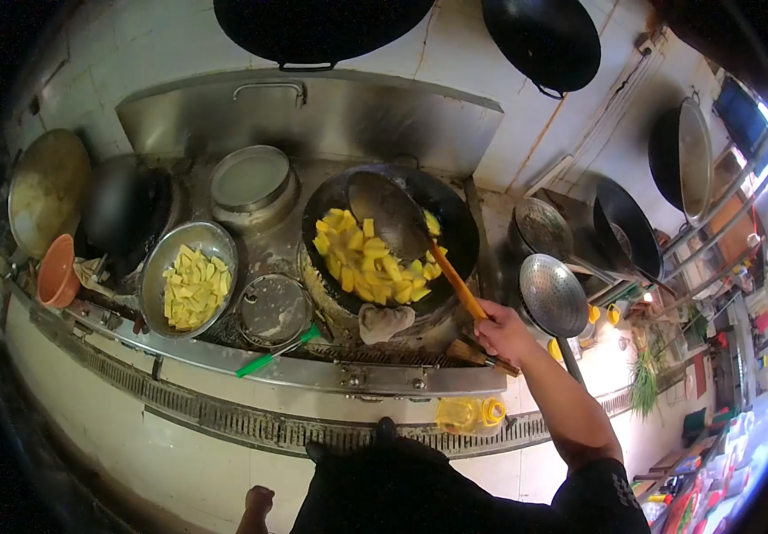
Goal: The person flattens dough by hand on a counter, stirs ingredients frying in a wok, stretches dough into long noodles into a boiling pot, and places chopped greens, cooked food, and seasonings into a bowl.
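Observation:
My right hand (501,334) is closed around the wooden handle of a large wok ladle (388,209). The ladle's dark bowl rests in a black wok (455,205), over yellow chopped pieces (375,267) that look like potato. A folded cloth (386,324) lies against the wok's near rim. Low in the view, away from the stove, hangs my left hand (260,497), its fingers curled and nothing visible in them. To the left of the wok, a metal bowl (154,285) holds more pale yellow cut pieces.
A lidded pot (252,178) stands behind a round strainer (275,309) with a green handle (255,365). Perforated skimmers (551,289) lie on the right. An orange bowl (59,271) sits far left. On the floor by the drain is an oil bottle (468,416).

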Motion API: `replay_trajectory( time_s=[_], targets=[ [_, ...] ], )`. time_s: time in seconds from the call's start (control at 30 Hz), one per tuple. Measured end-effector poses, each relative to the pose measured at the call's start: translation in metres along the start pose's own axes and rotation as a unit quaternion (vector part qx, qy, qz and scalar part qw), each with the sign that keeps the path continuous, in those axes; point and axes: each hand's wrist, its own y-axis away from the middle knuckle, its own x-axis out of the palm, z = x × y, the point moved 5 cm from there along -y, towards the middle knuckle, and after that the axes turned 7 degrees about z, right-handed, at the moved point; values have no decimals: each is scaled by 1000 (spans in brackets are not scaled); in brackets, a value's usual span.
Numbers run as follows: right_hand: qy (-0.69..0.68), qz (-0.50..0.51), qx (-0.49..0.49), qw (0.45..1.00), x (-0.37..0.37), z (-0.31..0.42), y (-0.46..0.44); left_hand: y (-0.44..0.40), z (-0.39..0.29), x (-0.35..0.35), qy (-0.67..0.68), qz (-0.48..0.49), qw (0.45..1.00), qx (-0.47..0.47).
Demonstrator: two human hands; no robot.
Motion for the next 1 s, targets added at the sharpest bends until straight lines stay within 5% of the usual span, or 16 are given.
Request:
replay_trajectory(
  time_s=[0.07, 0.13, 0.2, 0.23, 0.33, 0.4, 0.47, 0.5, 0.57, 0.6, 0.67, 0.73, 0.8, 0.87, 0.93, 1.0],
  targets=[
    [-2, -10, 8, 1000, 1, -3, 11, 13, 29, 17, 85, 28, 995, -38],
    [176, -62, -89, 978, -4, 0, 11, 13, 46, 23, 169, 56, 981, -76],
    [280, -150, -119, 941, -6, 2, 4, 15, 30, 6, -171, 17, 978, 122],
    [378, -232, -147, 884, -9, 6, 3, 12, 46, 0, 156, -24, 987, 1],
    [413, -284, -137, 855, -22, -12, -21, -33, 69, 22, 351, -85, 932, 19],
    [333, -262, -198, 884, -11, -24, -24, -38, 49, -5, 391, -83, 917, 3],
    [-70, -183, 56, 979, 17, -50, -21, -40, 35, -21, 432, -80, 898, -15],
    [-68, -182, 57, 979, 30, -44, -17, -54, 33, -14, 388, -124, 910, 72],
    [-409, -68, 111, 903, 67, -47, -14, -51, 25, -8, 340, -167, 912, 156],
    [-407, -66, 112, 904, 69, -53, -22, -50, 24, 1, 337, -134, 923, 128],
    [-563, 41, 128, 815, 82, -63, -45, -43, 16, 6, 337, -106, 931, 97],
    [-563, 33, 132, 815, 92, -46, -45, -21, -4, 0, -27, 35, 997, 56],
    [-623, 85, 113, 769, 97, -35, -47, -5, -5, 6, -120, 43, 987, 95],
    [-592, 98, 115, 791, 96, -29, -38, 11, 17, 15, 153, -30, 988, 13],
    [-562, 106, 116, 812, 95, -22, -29, 13, 21, 23, 75, -51, 995, 31],
    [-441, 29, 72, 894, 84, -13, -24, 29, 40, 32, 373, 9, 901, -221]
  ],
)
